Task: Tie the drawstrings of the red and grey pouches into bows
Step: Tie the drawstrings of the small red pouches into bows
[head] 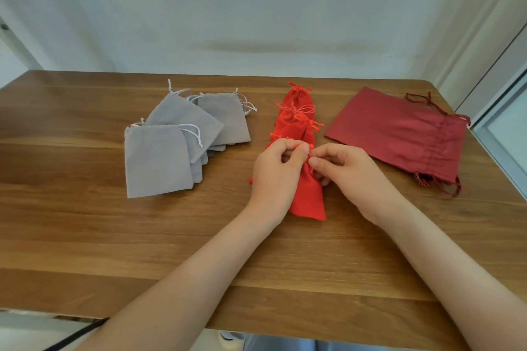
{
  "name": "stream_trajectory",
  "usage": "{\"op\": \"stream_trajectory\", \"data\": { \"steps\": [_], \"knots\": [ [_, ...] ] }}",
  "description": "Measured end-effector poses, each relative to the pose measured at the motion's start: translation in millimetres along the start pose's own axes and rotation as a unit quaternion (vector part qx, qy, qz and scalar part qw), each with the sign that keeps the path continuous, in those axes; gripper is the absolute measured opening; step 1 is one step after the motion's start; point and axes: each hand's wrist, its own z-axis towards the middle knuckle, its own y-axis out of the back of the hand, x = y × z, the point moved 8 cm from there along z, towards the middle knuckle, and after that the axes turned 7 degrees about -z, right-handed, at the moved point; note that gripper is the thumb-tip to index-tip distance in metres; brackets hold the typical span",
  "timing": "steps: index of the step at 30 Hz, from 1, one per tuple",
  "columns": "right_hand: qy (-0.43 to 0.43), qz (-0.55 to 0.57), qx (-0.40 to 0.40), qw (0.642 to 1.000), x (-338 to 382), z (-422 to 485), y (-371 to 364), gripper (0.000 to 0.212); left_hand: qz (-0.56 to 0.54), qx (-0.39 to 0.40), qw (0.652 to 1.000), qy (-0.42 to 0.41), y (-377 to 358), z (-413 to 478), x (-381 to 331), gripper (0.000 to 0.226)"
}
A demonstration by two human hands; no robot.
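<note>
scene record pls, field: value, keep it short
surface: wooden table
left hand: pinching the red drawstring at the nearest pouch's neck
right hand: pinching the same drawstring from the other side
red pouches: overlapping row at centre, far ones with cords already knotted
grey pouches: loose pile to the left, lying flat, white cords loose
dark red bag: larger, flat, to the right, untouched

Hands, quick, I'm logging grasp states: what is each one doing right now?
Left hand: fingers closed, pinching the red drawstring of the nearest red pouch.
Right hand: fingers closed, pinching the same drawstring.
</note>
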Motion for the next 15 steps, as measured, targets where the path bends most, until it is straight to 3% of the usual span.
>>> {"op": "stream_trajectory", "data": {
  "steps": [9,15],
  "knots": [
    [-0.013,0.115,0.012,0.993,1,1,4,0.005,-0.019,0.032,0.999,-0.020,-2,0,-11,0.018],
    [-0.007,0.149,0.053,0.987,2,1,0,0.008,-0.143,0.092,0.983,0.070,-10,1,-7,0.018]
  ]
}}
